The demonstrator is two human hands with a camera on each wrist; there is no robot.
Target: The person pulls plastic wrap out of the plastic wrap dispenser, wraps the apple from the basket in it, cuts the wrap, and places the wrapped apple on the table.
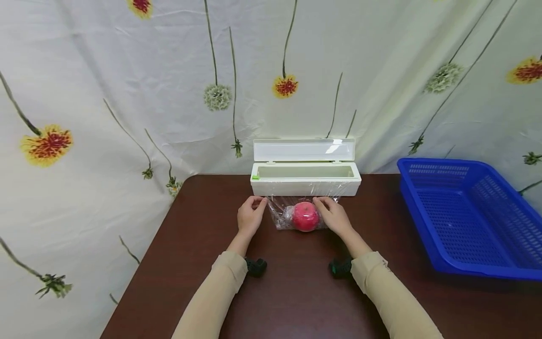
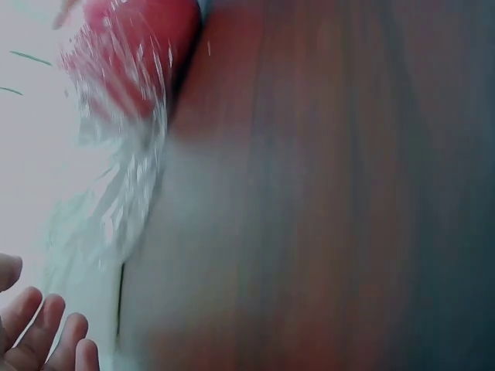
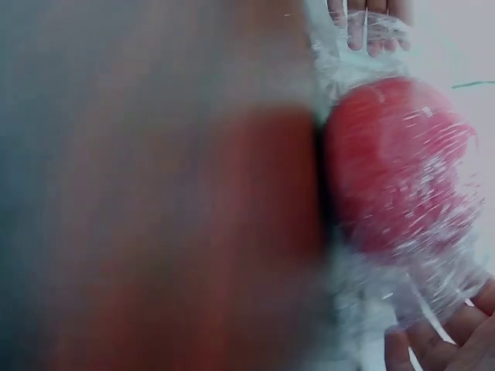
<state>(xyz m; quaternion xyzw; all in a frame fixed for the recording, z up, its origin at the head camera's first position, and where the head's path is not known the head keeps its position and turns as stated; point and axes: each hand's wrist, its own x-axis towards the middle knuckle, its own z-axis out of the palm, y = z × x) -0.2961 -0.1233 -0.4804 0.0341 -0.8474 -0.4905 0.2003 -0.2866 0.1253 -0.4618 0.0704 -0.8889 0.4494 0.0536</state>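
Note:
A red apple [image 1: 306,216] lies under clear plastic wrap [image 1: 280,217] on the table, in front of a long white wrap dispenser [image 1: 306,189]. The film runs from the box's front down over the fruit. At the film's left edge, my left hand [image 1: 250,216] pinches it between thumb and index finger. My right hand [image 1: 335,217] pinches the film just right of the apple, its fingertips close to the fruit. In the right wrist view the wrap is creased over the apple [image 3: 398,166]. The left wrist view shows several fingertips [image 2: 50,313] at the lower left corner.
The dispenser's clear lid [image 1: 302,150] stands raised against the flowered cloth [image 1: 178,70] behind the table. A blue plastic basket [image 1: 417,221] sits on the right side of the brown table [image 1: 292,301]. A green piece [image 1: 256,177] shows at the box's left end.

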